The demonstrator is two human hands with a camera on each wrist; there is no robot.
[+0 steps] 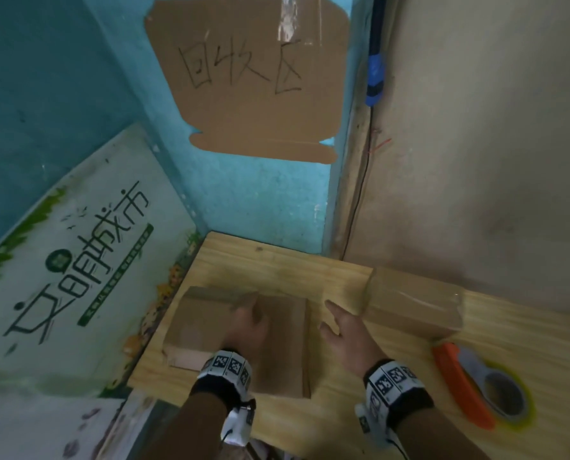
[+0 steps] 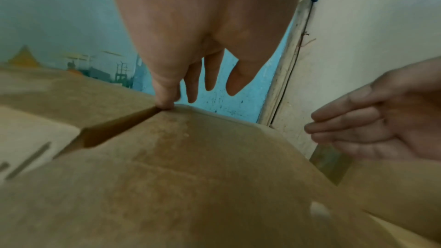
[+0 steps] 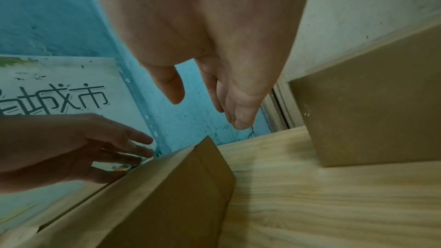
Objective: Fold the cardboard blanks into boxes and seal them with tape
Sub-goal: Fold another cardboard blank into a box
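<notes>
A stack of flat brown cardboard blanks (image 1: 277, 330) lies on the wooden table (image 1: 360, 410). My left hand (image 1: 247, 313) rests on top of it with its fingers straight. One fingertip (image 2: 164, 104) touches the far edge of a raised flap (image 2: 78, 99). In the right wrist view the left thumb (image 3: 105, 175) sits at the blank's (image 3: 179, 186) left edge. My right hand (image 1: 330, 315) hovers empty just right of the stack, fingers spread (image 3: 241, 123). A folded, taped box (image 1: 413, 303) stands to the right of that hand.
An orange tape dispenser (image 1: 459, 380) with a roll of tape lies at the table's right front. A printed board (image 1: 71, 260) leans against the blue wall on the left. A cardboard sign (image 1: 250, 78) is taped to the wall behind.
</notes>
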